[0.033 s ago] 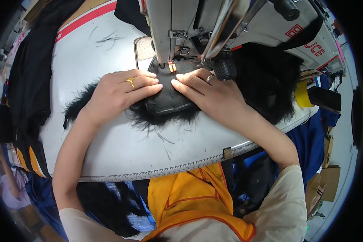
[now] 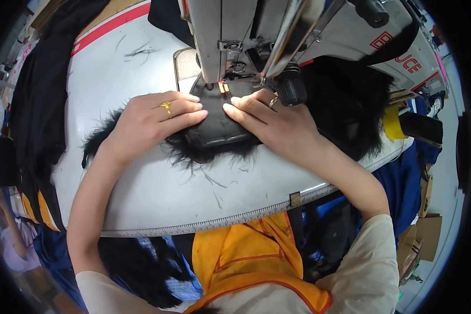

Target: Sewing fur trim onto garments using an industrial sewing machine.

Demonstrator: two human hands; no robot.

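Note:
A black fabric piece with a smooth panel [image 2: 222,123] and a feathery, fur-like fringe [image 2: 206,154] lies on the white sewing table under the sewing machine head [image 2: 227,42]. My left hand [image 2: 152,120] rests on the panel's left side, fingers stretched out and pressing flat. From the right, my right hand [image 2: 277,118] lies on the same panel, its extended fingertips close below the presser foot [image 2: 223,86]. A gap separates the two hands' fingertips. The foot sits on or just above the fabric; the needle tip is hard to make out.
More black fluffy material [image 2: 350,110] is heaped right of the machine. A black knob [image 2: 290,89] hangs beside my right hand. Along the table's front edge runs a measuring tape [image 2: 193,229]. Dark garments [image 2: 39,104] drape over the left side; a yellow roll [image 2: 393,123] stands at right.
My left hand has shifted slightly left on the panel. My right hand stays nearly where it was, and the fabric has barely moved.

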